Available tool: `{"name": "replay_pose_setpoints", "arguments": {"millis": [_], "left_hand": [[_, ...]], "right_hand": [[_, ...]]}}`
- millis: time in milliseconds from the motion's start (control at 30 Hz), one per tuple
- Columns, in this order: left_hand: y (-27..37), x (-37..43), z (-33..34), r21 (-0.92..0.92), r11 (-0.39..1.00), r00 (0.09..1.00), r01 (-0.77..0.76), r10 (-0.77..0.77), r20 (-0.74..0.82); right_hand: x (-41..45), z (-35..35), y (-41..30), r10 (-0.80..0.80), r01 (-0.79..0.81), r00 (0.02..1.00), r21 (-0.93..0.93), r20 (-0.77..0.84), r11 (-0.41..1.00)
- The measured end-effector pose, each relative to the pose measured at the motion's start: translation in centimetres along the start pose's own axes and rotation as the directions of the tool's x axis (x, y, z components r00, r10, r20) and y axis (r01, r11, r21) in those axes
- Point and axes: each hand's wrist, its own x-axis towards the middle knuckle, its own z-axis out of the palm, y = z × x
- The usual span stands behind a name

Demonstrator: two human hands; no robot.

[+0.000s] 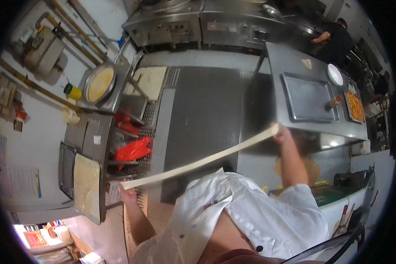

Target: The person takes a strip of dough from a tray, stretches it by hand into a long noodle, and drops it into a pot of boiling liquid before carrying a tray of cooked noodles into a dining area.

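Note:
A long strip of pale dough (201,161) stretches in the air between my hands, slanting up to the right. Its lower end is gripped by my left hand (129,195), beside the shelving on the left. My right hand (281,133) holds the other end close to the corner of a steel table (274,62). On that table lie an empty metal tray (308,99), a white bowl (335,74), a sauce bottle (333,103), a small piece of dough (306,63) and a tray of orange-brown food pieces (354,107).
A tray with pale dough under film (87,188) stands at the left counter (89,132). Further back there, a wide metal pan (100,84) holds yellowish contents near a yellow container (73,91). Steel cooking ranges (171,31) line the back. Another person (338,41) stands at the upper right.

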Motion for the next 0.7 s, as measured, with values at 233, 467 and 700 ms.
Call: {"name": "replay_pose_setpoints", "arguments": {"millis": [233, 467, 700], "left_hand": [[4.6, 4.4, 10.1, 0.132, 0.988, 0.993, 0.079, -0.089, 0.075], [6.0, 10.5, 21.3, 0.310, 0.951, 0.944, 0.007, -0.108, 0.311], [-1.3, 15.4, 23.7, 0.434, 0.878, 0.887, 0.200, -0.351, 0.301]], "right_hand": [[-6.3, -9.7, -15.0, -0.267, 0.222, 0.955, -0.289, -0.127, 0.931], [-9.8, -27.5, -21.0, -0.282, 0.260, 0.938, -0.130, -0.202, 0.957], [-15.3, -25.4, -7.3, -0.221, 0.262, 0.906, 0.068, -0.361, 0.963]]}}
